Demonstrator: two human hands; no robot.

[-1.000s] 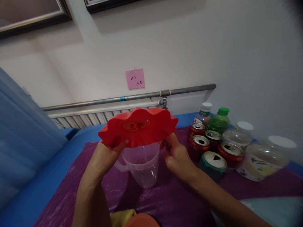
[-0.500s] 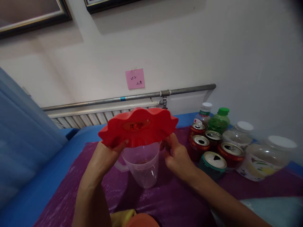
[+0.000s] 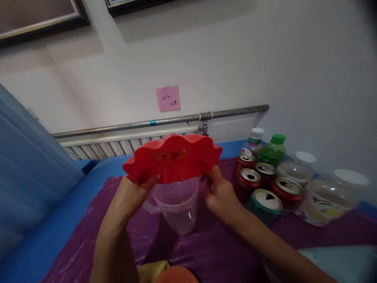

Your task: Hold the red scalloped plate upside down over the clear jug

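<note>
A red plate with a wavy rim (image 3: 176,167) is tilted up in front of me, with a dark-and-orange picture in its middle. My left hand (image 3: 134,192) grips its lower left edge, the thumb lying on the near face. At the lower right edge, my right hand (image 3: 220,194) is closed on the rim, its fingertips partly hidden. Below and behind the plate stands a clear plastic measuring jug (image 3: 179,212), its handle pointing left and a little dark matter inside. The plate covers part of the jug's far rim.
Several opened drink cans (image 3: 249,175) stand on the right, by a green-capped bottle (image 3: 273,149), a white-capped bottle (image 3: 253,141) and clear jars (image 3: 326,202). Purple sheeting (image 3: 219,255) covers the blue surface. An orange rounded item (image 3: 177,275) and yellow cloth (image 3: 151,271) lie nearest me.
Almost nothing differs. Both hands keep hold of the plate, which has barely shifted, and the jug, cans and bottles stay where they were.
</note>
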